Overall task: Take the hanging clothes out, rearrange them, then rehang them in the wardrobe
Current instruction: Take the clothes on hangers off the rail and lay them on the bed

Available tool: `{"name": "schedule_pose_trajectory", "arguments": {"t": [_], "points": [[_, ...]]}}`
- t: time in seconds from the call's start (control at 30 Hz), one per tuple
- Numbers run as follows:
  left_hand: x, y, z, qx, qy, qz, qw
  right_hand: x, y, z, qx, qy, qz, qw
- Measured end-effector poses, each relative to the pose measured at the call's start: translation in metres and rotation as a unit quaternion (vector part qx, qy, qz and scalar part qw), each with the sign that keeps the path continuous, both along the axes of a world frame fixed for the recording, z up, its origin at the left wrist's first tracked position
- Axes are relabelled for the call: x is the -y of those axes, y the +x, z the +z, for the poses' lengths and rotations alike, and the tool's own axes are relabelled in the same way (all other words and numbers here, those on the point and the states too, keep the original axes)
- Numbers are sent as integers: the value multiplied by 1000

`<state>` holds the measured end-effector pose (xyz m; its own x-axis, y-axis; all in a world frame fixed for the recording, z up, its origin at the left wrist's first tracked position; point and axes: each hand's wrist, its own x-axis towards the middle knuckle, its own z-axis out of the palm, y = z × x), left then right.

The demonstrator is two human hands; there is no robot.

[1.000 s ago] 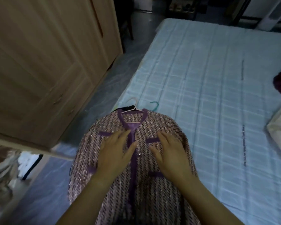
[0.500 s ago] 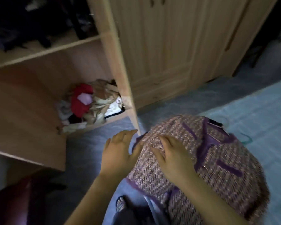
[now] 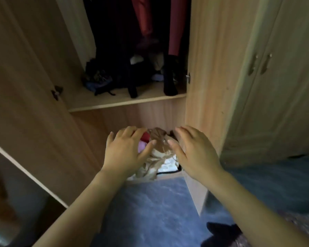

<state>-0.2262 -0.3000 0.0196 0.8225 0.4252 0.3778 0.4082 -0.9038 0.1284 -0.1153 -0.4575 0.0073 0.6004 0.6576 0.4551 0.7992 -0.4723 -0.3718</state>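
Left hand (image 3: pixel 128 151) and right hand (image 3: pixel 193 150) are empty, fingers spread, before the open light-wood wardrobe (image 3: pixel 202 72). Dark and red hanging clothes (image 3: pixel 144 29) sit above its shelf's front edge (image 3: pixel 127 103). Judged step: reaching in; next, lift a hanger.

Hanging clothes (image 3: pixel 143 24) cropped above.

wooden shelf (image 3: pixel 125 102), dark clothes (image 3: pixel 114 79) heaped on it
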Motion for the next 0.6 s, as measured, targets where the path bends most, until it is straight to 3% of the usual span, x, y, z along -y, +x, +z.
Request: {"name": "schedule_pose_trajectory", "arguments": {"t": [0.2, 0.6], "points": [[-125, 26, 89, 77, 78, 9, 994, -136, 39, 88, 85, 78, 21, 993], [-321, 131, 235, 192, 98, 2, 976, -339, 157, 260, 209, 160, 74, 962]]}}
